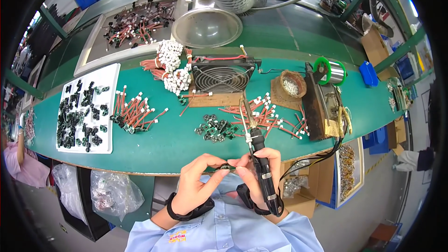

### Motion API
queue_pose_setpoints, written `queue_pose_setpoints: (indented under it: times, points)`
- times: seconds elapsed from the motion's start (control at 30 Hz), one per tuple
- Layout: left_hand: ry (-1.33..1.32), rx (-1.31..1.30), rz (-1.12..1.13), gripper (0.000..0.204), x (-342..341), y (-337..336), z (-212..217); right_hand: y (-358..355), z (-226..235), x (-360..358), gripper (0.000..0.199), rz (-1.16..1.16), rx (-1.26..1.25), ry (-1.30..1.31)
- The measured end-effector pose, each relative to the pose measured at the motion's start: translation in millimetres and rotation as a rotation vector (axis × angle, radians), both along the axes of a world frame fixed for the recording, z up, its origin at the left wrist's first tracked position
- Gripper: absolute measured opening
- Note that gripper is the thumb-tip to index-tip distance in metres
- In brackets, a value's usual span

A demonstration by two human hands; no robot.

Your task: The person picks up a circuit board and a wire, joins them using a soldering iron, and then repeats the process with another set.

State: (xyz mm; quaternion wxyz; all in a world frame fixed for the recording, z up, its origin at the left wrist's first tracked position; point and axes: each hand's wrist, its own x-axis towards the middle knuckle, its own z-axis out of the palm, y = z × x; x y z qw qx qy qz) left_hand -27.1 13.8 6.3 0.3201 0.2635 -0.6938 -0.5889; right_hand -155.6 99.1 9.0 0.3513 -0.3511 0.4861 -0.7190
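Near the table's front edge, my left hand (197,179) pinches a small dark round part (226,166) between thumb and forefinger. My right hand (249,177) is wrapped round a black soldering iron (265,179), whose tip points away over the table. The right thumb and fingertip also meet at the small part; whether they hold a wire there is too small to tell. Just beyond my hands is a pile of small black and green parts (217,128). Red wires with white connectors (273,119) lie beside and beneath the iron's tip.
A white tray (108,107) of black parts stands left, next to finished-looking wired pieces (135,112). Farther back are a fan (221,77), bundled white connectors (171,60) and a bowl (293,83). A solder spool (332,71) and dark metal box (317,107) stand right.
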Motion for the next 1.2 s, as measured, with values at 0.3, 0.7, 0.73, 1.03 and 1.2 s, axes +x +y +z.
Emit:
queue_pose_setpoints:
  times: [0.3, 0.7, 0.73, 1.03, 1.2]
  points:
    - [-0.145, -0.239, 0.013, 0.019, 8.4, -0.2, 20.3, 10.6, -0.2, -6.4, 0.042, -0.035, 0.082, 0.01]
    - [-0.054, -0.181, -0.035, 0.026, 11.5, -1.4, 25.0, 3.3, 17.4, -18.0, 0.04, 0.09, 0.038, 0.016]
    - [-0.048, -0.13, -0.038, 0.025, 10.9, -1.7, 26.5, 3.4, 18.6, -17.4, 0.04, 0.094, 0.05, 0.005]
    - [0.311, 0.514, -0.137, 0.02, 6.3, 7.3, 11.6, 4.6, 16.0, -12.1, 0.042, 0.102, 0.127, -0.041]
    - [0.267, 0.635, -0.135, 0.019, 6.5, 7.0, 9.9, 3.7, 11.5, -8.6, 0.043, 0.121, 0.135, -0.041]
